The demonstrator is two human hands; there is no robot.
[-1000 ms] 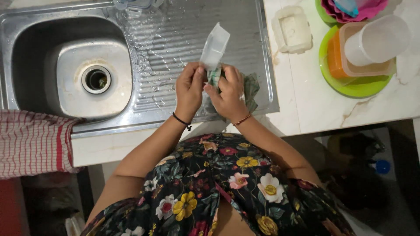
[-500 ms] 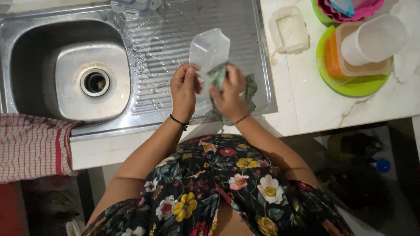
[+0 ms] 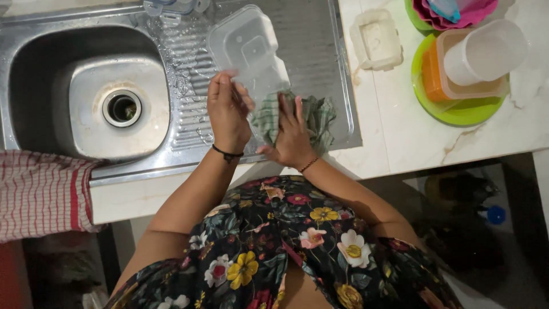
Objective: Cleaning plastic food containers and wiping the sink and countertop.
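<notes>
1. Left hand (image 3: 227, 114): closed on the lower edge of a clear plastic container (image 3: 249, 50), fingers wrapped up its near side, a dark band at the wrist.
2. Right hand (image 3: 293, 137): spread flat against a green checked cloth (image 3: 306, 117), pressing the cloth to the container's lower right corner; a thin bracelet at the wrist.
3. Hands close together, side by side, both on the same container.
4. Container: rectangular, see-through, held tilted above the ribbed steel drainboard (image 3: 309, 34), just right of the sink basin (image 3: 46, 91).
5. Cloth: bunched under the right palm, trailing onto the drainboard's near edge.
6. On the marble counter (image 3: 400, 137) to the right: a white rectangular lid or tub (image 3: 376, 40), a green plate (image 3: 457, 111) carrying an orange tub (image 3: 433, 77) and a white cup (image 3: 486, 51) lying on its side.
7. At the far left, over the counter edge: a red-and-white striped towel (image 3: 40, 194).
</notes>
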